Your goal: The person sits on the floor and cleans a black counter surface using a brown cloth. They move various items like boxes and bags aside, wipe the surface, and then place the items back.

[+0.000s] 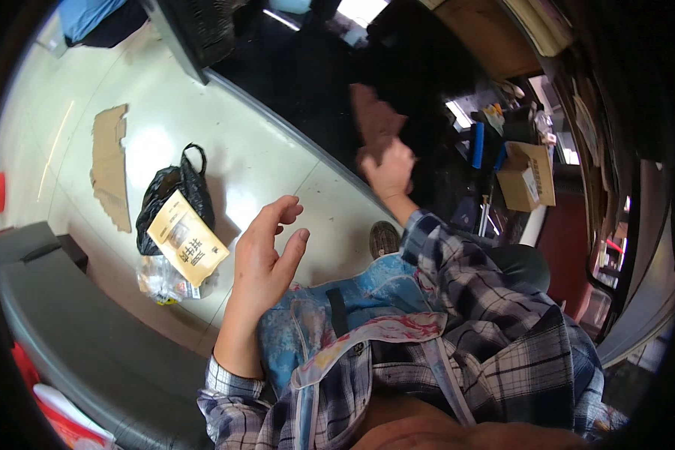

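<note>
A brownish-red cloth (376, 115) is gripped in my right hand (392, 170), over a glossy black tabletop (309, 84). The cloth looks slightly blurred, and I cannot tell whether it touches the surface. My left hand (267, 259) hangs in the air above the floor, fingers curled and thumb apart, holding nothing. Under and beyond it on the light tiles lie a black plastic bag (166, 185) and a yellow printed package (188, 239), which bears writing and leans over the bag. A clear plastic bag (163, 278) with mixed contents sits just below them.
A torn cardboard piece (110, 169) lies on the floor at the left. The arm of a dark grey sofa (90, 337) curves along the lower left. An opened cardboard box (524, 177) and a blue object (477, 145) crowd the right side. The tabletop's grey edge (275, 121) runs diagonally.
</note>
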`<state>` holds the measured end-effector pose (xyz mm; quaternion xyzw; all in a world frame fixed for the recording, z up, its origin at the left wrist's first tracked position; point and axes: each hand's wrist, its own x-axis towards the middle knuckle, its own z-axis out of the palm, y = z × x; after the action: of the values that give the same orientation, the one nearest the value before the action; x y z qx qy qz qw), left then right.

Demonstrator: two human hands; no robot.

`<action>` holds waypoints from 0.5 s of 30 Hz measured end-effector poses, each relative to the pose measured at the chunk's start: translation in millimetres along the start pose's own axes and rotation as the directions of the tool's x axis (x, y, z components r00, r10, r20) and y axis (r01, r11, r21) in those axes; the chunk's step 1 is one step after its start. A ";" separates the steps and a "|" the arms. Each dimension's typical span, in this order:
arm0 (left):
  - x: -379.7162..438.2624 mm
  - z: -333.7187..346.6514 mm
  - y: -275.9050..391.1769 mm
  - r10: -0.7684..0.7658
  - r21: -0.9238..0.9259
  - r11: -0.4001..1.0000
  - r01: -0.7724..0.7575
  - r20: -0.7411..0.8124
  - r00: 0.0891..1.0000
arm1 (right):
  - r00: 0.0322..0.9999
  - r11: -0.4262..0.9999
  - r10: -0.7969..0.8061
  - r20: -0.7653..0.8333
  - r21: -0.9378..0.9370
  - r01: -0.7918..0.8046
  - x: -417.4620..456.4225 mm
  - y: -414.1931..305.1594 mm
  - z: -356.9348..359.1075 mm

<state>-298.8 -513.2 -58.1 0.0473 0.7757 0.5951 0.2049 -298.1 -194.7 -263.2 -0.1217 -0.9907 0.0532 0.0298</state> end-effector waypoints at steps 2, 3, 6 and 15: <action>14.7 5.1 -6.0 0.032 0.028 0.999 -0.033 0.042 0.999 | 0.971 0.997 -0.068 0.228 0.047 0.059 -1.5 -44.3 -24.4; 27.5 6.3 -14.7 0.045 0.046 0.998 -0.048 0.047 0.998 | 0.978 0.987 -0.139 0.154 0.099 0.124 1.8 -52.0 -19.1; 69.0 10.9 -50.1 -0.088 -0.134 0.986 0.095 0.063 0.994 | 0.932 0.928 -0.356 0.064 0.144 0.345 35.8 -83.3 -1.6; 42.2 28.1 -209.9 -0.111 0.648 0.762 -0.008 0.144 0.983 | 0.887 0.861 -0.462 -0.009 0.237 0.451 85.1 -126.7 13.2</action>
<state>-290.9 -534.6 -272.8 0.1451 0.9131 0.2796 0.2591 -411.7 -297.4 -258.1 0.1221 -0.9786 0.1629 0.0316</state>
